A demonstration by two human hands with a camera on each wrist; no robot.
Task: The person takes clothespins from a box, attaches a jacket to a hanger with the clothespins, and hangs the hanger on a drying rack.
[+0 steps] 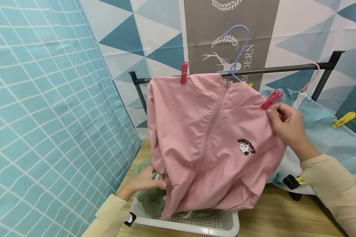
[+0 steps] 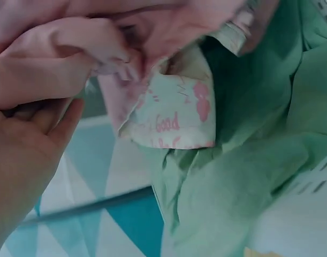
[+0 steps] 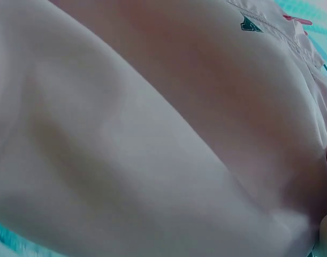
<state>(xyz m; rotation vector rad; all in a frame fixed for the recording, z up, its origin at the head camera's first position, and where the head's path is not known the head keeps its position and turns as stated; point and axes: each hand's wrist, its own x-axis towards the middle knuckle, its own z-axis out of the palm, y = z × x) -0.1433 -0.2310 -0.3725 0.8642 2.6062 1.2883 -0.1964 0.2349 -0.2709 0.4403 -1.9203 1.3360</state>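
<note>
A pink zip jacket [image 1: 192,131] hangs on a blue wire hanger [image 1: 240,52] from the black rail. One red clip [image 1: 184,73] stands at its left shoulder, another red clip [image 1: 272,99] at its right shoulder. My right hand [image 1: 290,126] pinches the jacket's shoulder edge just below that second clip. Low at the jacket's left side is my left hand [image 1: 145,181], thumb apart from the fingers. In the left wrist view the left hand [image 2: 24,160] lies under a pink fold [image 2: 45,64] with its fingers fairly straight, their tips partly hidden by cloth.
Below the jacket, a white basket [image 1: 195,227] holds green clothes [image 1: 149,200] on a wooden surface [image 1: 273,210]. A light blue garment [image 1: 320,121] with a yellow clip [image 1: 344,119] hangs at right on a pink hanger [image 1: 311,79]. The black rail [image 1: 284,69] crosses behind.
</note>
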